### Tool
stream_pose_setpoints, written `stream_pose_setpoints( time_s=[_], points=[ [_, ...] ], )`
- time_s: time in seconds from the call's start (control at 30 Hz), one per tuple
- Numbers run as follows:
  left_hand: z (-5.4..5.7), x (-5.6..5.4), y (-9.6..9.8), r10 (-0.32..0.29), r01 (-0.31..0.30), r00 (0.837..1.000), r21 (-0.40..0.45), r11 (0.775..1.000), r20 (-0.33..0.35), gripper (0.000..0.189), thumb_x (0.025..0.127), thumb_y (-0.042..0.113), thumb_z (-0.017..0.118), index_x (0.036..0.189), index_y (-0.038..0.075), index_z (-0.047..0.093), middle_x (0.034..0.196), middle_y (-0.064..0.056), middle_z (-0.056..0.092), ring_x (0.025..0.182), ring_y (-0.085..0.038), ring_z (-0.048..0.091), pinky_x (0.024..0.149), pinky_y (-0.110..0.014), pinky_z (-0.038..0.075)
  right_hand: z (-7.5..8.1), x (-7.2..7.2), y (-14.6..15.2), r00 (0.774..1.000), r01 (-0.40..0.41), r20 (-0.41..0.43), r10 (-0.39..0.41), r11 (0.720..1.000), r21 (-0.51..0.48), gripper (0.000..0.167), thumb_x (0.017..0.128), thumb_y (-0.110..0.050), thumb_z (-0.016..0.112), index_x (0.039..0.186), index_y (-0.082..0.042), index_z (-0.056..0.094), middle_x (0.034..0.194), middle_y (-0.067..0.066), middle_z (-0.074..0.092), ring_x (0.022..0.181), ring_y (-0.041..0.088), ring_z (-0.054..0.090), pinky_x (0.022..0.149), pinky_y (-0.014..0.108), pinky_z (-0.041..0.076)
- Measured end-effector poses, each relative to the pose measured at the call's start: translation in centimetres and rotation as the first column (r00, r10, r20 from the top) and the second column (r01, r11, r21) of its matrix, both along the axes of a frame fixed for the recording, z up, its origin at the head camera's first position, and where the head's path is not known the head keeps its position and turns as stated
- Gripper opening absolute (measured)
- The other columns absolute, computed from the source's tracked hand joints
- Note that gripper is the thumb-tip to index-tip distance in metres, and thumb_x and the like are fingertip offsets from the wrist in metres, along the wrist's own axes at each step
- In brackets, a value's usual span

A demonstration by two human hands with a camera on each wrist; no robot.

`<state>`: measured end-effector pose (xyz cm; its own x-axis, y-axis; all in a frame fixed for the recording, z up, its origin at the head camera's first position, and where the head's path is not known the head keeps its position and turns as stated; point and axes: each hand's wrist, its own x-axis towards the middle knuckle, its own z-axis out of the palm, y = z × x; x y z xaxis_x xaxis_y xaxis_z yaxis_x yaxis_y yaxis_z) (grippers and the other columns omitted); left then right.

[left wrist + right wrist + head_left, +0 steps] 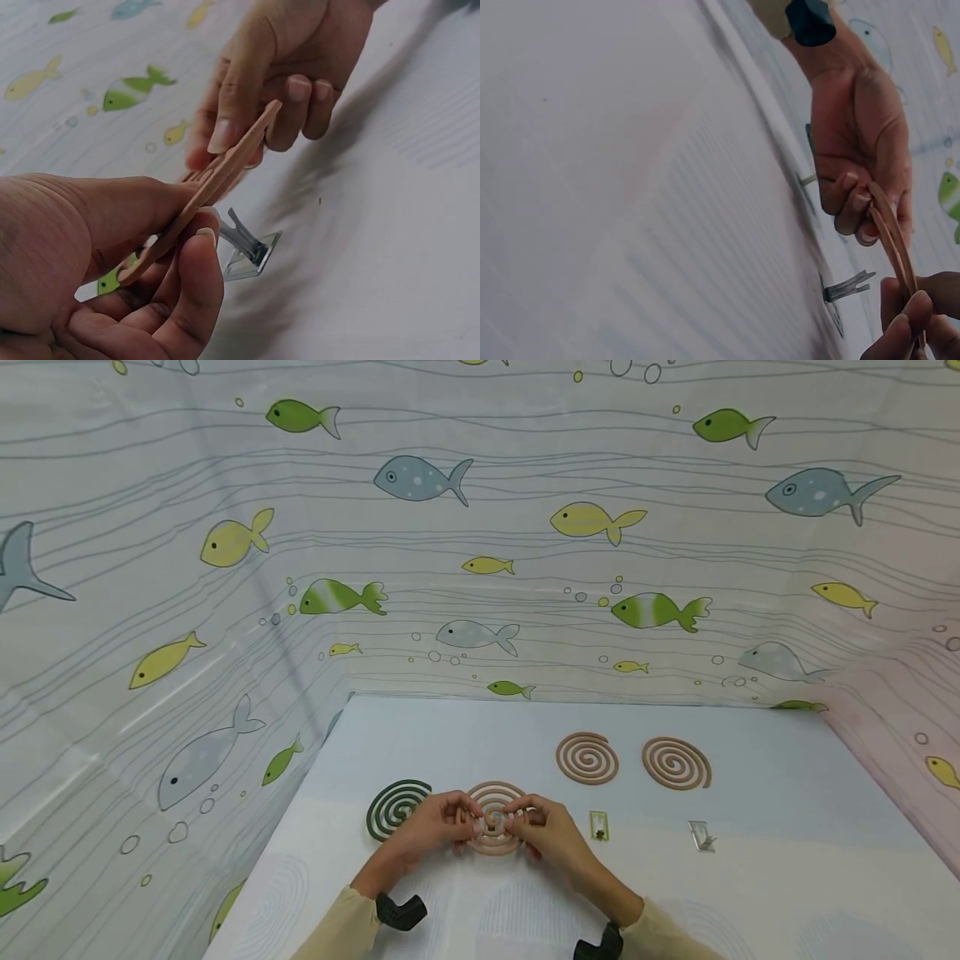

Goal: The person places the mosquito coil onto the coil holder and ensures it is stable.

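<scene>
My left hand (431, 825) pinches the left edge of a brown mosquito coil (492, 817) between thumb and fingers. At the opposite edge, my right hand (553, 833) pinches the same coil. Seen edge-on in the left wrist view, the coil (217, 184) is tilted and held above the table. Below it stands a metal coil stand (253, 255) with a raised, forked prong; the prong and coil look apart in the right wrist view, where the stand (847, 288) also shows. Just left of my left hand is a green mosquito coil (390, 806), its right edge partly covered.
Two more brown coils (587, 758) (675, 763) lie toward the back right of the white table (465, 727). In front of them sit two small metal stands (599, 826) (702, 836). Fish-printed sheeting (420, 560) encloses the table's back and sides.
</scene>
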<state>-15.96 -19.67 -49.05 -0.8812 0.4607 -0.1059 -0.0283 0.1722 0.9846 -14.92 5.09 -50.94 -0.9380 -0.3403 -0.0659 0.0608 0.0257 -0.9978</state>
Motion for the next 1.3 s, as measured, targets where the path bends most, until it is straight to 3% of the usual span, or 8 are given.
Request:
stream_pose_setpoints(
  time_s=[0.27,0.5,0.97,1.3],
  points=[
    [-0.62,0.63,0.23,0.005,-0.006,1.0,0.025,1.0,0.017,0.027,0.093,0.003,0.074,0.115,-0.009,0.062,0.085,-0.004,0.064,0.069,-0.013,0.059,0.063,-0.028,0.056,-0.38,0.09,-0.2,1.0,-0.01,-0.015,0.01,1.0,0.0,0.03,0.096,-0.015,0.074,0.122,-0.001,0.067,0.072,0.003,0.063,0.049,0.012,0.042,0.046,0.024,0.038],
    [-1.02,0.84,0.47,0.033,-0.033,0.999,-0.008,0.999,-0.001,0.025,0.094,0.005,0.075,0.113,-0.006,0.064,0.085,-0.003,0.065,0.07,-0.015,0.059,0.063,-0.027,0.053,-0.54,0.18,-0.17,1.0,-0.001,0.001,0.001,1.0,0.015,0.029,0.095,-0.013,0.075,0.12,-0.001,0.067,0.071,0.004,0.061,0.05,0.011,0.042,0.046,0.022,0.038],
    [-0.46,1.01,0.79,0.038,-0.039,0.999,-0.03,0.999,-0.018,0.022,0.095,0.003,0.073,0.114,-0.005,0.064,0.096,-0.016,0.068,0.072,-0.017,0.058,0.065,-0.029,0.053,-0.2,0.05,-0.22,1.0,0.008,-0.005,-0.008,1.0,0.01,0.028,0.095,-0.011,0.075,0.119,0.001,0.067,0.071,0.002,0.059,0.048,0.009,0.043,0.046,0.021,0.039],
    [-0.26,1.06,0.9,0.04,-0.041,0.999,-0.027,0.999,-0.007,0.022,0.096,0.003,0.071,0.115,-0.005,0.064,0.089,-0.012,0.066,0.072,-0.018,0.059,0.067,-0.029,0.054,-0.4,-0.07,-0.15,1.0,0.014,-0.002,-0.014,1.0,0.012,0.027,0.094,-0.011,0.075,0.118,0.0,0.067,0.071,0.003,0.059,0.048,0.009,0.044,0.046,0.022,0.04]
  ],
)
